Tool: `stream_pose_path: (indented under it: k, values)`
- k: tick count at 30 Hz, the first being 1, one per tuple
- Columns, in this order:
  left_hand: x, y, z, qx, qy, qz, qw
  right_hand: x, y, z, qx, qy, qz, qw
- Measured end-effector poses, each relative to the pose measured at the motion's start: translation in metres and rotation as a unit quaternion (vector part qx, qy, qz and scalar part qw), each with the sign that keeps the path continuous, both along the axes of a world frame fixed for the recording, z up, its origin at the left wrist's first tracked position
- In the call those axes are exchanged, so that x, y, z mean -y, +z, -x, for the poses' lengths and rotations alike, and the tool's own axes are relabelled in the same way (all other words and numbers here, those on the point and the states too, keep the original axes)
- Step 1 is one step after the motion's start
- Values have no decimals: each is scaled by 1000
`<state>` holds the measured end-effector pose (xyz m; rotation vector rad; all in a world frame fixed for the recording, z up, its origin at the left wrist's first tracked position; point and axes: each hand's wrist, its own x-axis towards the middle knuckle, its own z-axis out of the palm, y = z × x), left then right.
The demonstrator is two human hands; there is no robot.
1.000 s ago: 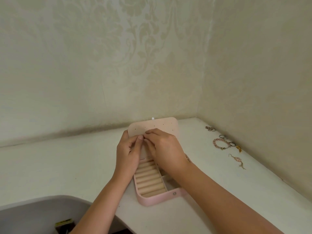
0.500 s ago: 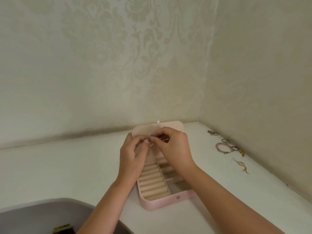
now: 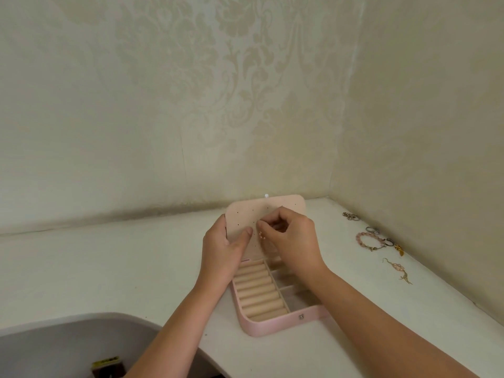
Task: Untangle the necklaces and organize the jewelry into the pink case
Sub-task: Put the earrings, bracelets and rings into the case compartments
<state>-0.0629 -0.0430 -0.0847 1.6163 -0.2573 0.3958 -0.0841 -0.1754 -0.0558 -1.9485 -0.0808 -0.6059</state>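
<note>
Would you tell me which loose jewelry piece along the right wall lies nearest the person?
The dangling pink-and-gold earring, alone, nearer than the beaded bracelet.

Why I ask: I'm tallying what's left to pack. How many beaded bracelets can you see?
1. The pink beaded bracelet lies on the counter beside the right wall, right of the pink case. The right hand hides part of the case, so another may be hidden.

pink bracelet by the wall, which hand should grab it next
Right, probably. The pink bracelet lies right of the case, nearer the right hand, though it pinches a small earring now. The left hand grips the lid panel.
</note>
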Motion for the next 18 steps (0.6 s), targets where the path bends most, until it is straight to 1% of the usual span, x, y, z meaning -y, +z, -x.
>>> stream_pose_path:
  k: [10, 18]
  values:
    - [0, 2, 1, -8, -23, 34, 999, -7, -2, -3, 69, -11, 48, 996]
    - [-1, 2, 0, 12, -21, 23, 999, -11, -9, -4, 63, -34, 116, 991]
